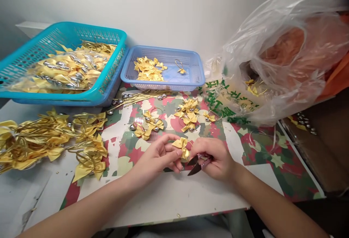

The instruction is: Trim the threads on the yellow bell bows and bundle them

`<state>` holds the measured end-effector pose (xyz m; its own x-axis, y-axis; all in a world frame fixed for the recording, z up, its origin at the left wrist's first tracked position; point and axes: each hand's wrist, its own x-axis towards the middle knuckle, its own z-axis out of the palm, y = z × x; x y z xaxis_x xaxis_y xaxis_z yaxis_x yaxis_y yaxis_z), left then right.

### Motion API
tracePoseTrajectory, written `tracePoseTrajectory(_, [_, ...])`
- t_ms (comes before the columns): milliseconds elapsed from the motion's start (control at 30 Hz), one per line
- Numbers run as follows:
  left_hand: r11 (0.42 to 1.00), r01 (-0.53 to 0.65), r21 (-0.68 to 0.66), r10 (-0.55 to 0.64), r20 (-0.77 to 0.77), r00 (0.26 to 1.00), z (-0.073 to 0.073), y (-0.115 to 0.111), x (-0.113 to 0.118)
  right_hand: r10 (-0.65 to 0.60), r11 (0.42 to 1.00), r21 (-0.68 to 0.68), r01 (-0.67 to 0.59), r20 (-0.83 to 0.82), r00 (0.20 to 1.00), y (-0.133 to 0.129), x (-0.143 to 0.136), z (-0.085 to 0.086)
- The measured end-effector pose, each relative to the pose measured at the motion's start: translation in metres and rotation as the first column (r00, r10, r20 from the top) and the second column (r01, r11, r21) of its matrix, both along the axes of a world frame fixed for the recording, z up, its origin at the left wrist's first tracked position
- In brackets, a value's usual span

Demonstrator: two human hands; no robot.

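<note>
My left hand (159, 154) pinches a yellow ribbon bow (182, 146) between thumb and fingers, above the front part of the table. Close beside it, my right hand (216, 158) is closed around a small pair of scissors (196, 165), dark blades pointing down and left. A thin gold cord loop runs from the bow toward the right fingertips; whether they grip it I cannot tell. Just beyond the hands lie finished-looking bows with silver bells (148, 125), a second cluster of bows (188, 116) and a single bow with a loop (209, 117).
A turquoise basket (124, 40) with bagged bows and bells stands at the back left, beside a blue basket (163, 85) holding yellow bows. Bundled bows (27, 140) lie at left, gold cords (144, 97) behind. A clear plastic bag (240, 96) bulges at right above a cardboard box (308, 158).
</note>
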<state>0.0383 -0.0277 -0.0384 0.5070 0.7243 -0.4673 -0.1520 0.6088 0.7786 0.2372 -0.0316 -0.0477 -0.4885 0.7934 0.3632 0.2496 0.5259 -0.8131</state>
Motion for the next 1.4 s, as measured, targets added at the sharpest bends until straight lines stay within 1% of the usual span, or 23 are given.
tracePoseTrajectory(67, [1.0,-0.011,0.002,0.011,-0.012,1.0,0.001,0.001,0.0,-0.018,1.0,0.018,0.019,-0.003,1.0,-0.001,0.001,0.0])
tracePoseTrajectory(167, [1.0,-0.024,0.004,0.024,-0.028,0.999,0.003,0.001,0.0,-0.15,0.989,0.015,0.149,0.009,0.989,-0.004,0.004,0.0])
tracePoseTrajectory(267, [0.999,-0.044,0.032,0.045,-0.046,0.998,0.004,0.001,-0.001,-0.294,0.955,-0.021,0.294,0.0,0.956,-0.005,0.011,0.001])
tracePoseTrajectory(367, [0.995,-0.061,0.076,0.067,-0.07,0.995,0.005,0.0,-0.002,-0.359,0.933,-0.035,0.358,-0.018,0.933,0.0,0.02,0.006])
tracePoseTrajectory(433, [0.993,-0.058,0.105,0.067,-0.079,0.995,0.004,-0.001,-0.003,-0.325,0.945,-0.033,0.326,0.022,0.945,0.005,0.025,0.011])
tracePoseTrajectory(533, [0.986,-0.06,0.156,0.075,-0.094,0.993,0.002,-0.002,-0.004,-0.187,0.982,-0.008,0.189,0.125,0.974,0.011,0.025,0.016])
tracePoseTrajectory(600, [0.981,-0.065,0.184,0.086,-0.11,0.99,0.001,-0.002,-0.004,-0.139,0.99,0.034,0.135,0.16,0.977,0.012,0.023,0.016])
tracePoseTrajectory(833, [0.975,-0.084,0.208,0.11,-0.117,0.987,0.001,-0.004,-0.003,-0.195,0.965,0.219,0.146,0.225,0.955,0.009,0.011,0.006])
tracePoseTrajectory(967, [0.975,-0.085,0.207,0.11,-0.111,0.988,0.001,-0.005,-0.003,-0.218,0.932,0.331,0.148,0.184,0.959,0.01,0.01,0.001])
tracePoseTrajectory(1100, [0.977,-0.085,0.197,0.108,-0.107,0.988,0.001,-0.005,-0.004,-0.218,0.919,0.371,0.135,0.192,0.957,0.011,0.011,0.0])
tracePoseTrajectory(1400, [0.977,-0.073,0.202,0.098,-0.117,0.988,0.0,-0.003,-0.005,-0.223,0.907,0.405,0.119,0.223,0.949,0.01,0.012,0.001])
